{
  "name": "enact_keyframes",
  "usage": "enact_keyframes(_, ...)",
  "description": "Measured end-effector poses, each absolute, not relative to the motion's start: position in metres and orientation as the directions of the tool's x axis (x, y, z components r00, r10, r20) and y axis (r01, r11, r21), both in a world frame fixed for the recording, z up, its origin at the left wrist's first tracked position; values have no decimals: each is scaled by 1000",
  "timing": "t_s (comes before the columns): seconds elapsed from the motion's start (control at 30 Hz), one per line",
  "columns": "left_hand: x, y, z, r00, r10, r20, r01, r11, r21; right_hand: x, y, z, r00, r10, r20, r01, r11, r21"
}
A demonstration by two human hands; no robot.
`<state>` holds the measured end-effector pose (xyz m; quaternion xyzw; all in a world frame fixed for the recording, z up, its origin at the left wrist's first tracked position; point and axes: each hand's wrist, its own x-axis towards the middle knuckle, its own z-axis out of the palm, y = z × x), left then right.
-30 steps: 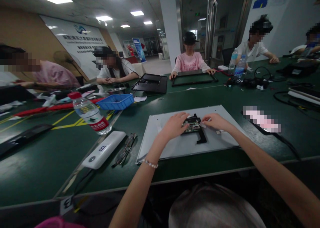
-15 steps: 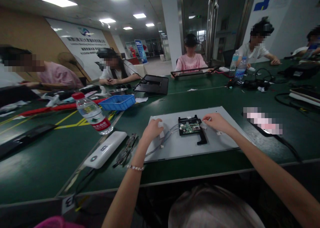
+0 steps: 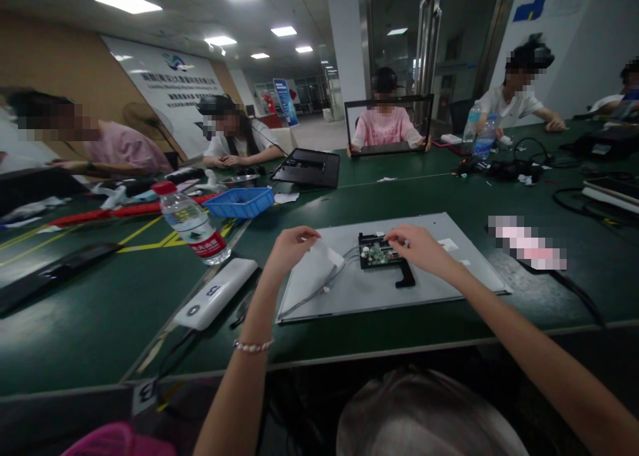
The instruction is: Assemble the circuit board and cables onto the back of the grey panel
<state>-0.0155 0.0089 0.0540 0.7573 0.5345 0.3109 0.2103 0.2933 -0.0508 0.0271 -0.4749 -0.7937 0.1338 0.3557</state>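
Observation:
A flat grey panel (image 3: pixel 349 299) lies on the green table before me. On its middle sits a black bracket (image 3: pixel 407 276) around a green circuit board (image 3: pixel 378 255). Thin grey cables (image 3: pixel 312 299) run from the board to the panel's left front corner. My left hand (image 3: pixel 292 249) is closed in a pinch over the panel's left edge, on a pale, translucent strip (image 3: pixel 329 253) that looks like tape. My right hand (image 3: pixel 419 244) has its fingers pinched at the board's upper right; what is between them is hidden. White labels (image 3: pixel 449 244) show beside it on the panel.
Left of the panel are a white power bank (image 3: pixel 217 295), a water bottle (image 3: pixel 194 226) and a blue tray (image 3: pixel 239 203). A phone (image 3: pixel 529 243) with a cable lies at right. Across the table, a person (image 3: pixel 387 126) holds a black frame; other people sit around.
My left hand has moved left and up, raising the pale strip. My right hand has moved left onto the board's edge. Across the table, the black frame has been tilted upright.

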Motion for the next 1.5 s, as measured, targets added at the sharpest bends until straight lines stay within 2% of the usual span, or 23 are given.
enact_keyframes(0.13,-2,5,39,280,936,211,774,-351,527,261,-60,32,-433,774,462,598,630,-496)
enact_keyframes(0.23,3,-1,30,315,935,164,848,-355,393,241,-64,31,-528,720,451,595,692,-408)
enact_keyframes(0.37,9,-22,31,277,915,295,915,-345,209,220,-73,24,-685,609,400,560,791,-245)
enact_keyframes(0.47,17,-43,29,324,882,341,909,-390,145,210,-80,18,-742,570,353,539,820,-192)
enact_keyframes(0.63,29,-65,13,329,925,188,925,-356,135,205,-90,9,-753,586,299,547,810,-211)
enact_keyframes(0.9,29,-63,8,291,949,124,945,-305,118,200,-99,1,-705,642,302,591,767,-251)
enact_keyframes(1.2,32,-62,4,298,939,170,939,-320,124,199,-109,-2,-665,674,323,613,739,-279)
enact_keyframes(1.5,28,-60,15,285,950,129,943,-302,141,197,-113,0,-639,692,336,623,722,-301)
